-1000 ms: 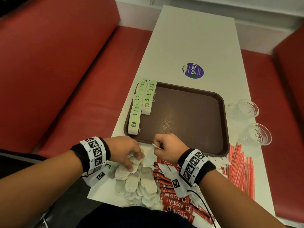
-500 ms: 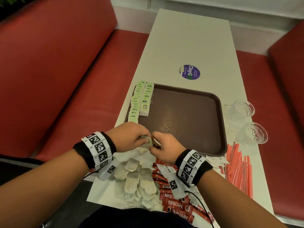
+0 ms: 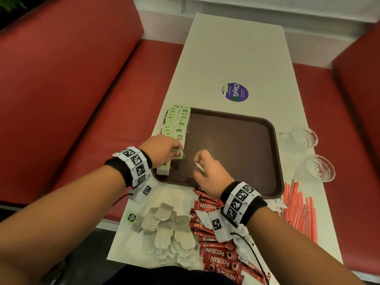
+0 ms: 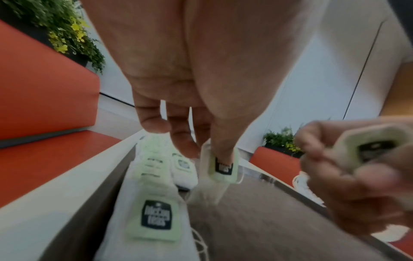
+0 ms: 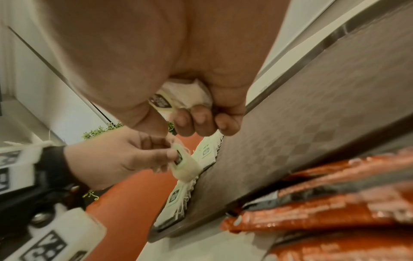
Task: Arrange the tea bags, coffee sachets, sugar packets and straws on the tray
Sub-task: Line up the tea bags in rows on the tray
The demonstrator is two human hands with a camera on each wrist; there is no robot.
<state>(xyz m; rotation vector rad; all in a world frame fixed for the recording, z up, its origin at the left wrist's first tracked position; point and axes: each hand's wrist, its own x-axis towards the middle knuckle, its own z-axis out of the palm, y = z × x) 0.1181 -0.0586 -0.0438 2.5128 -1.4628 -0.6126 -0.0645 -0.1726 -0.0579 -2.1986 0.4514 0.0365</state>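
The left hand (image 3: 164, 150) pinches one tea bag (image 4: 220, 169) by its green tag, thumb on the tag, the paper pouch hanging below it over the left part of the tray (image 3: 275, 153). This grip is narrow, only fingertips. The right hand (image 3: 207, 171) is curled around a second tea bag (image 5: 178, 98), pouch and tag pressed into the palm, above the near middle of the tray.

Along the tray's left side lie two rows of tea bags (image 3: 176, 124) with green tags upward, the nearer ones partly covered by the left hand. The tray is dark brown and stands on a long white surface (image 3: 236, 48) with a round purple sticker (image 3: 235, 92). On the near end of this surface lies a loose heap of tea bags (image 3: 170, 229), beside it red coffee sachets (image 3: 218, 258), and to the right a bundle of red and white straws (image 3: 298, 210). Two clear glass cups (image 3: 308, 153) stand right of the tray. White packets (image 3: 277, 205) show just behind the right wrist; I cannot tell what they are.

Red padded benches (image 3: 72, 89) run on both sides, and a green plant (image 4: 67, 33) stands above the left one. Both wrist views are blurred near the edges.
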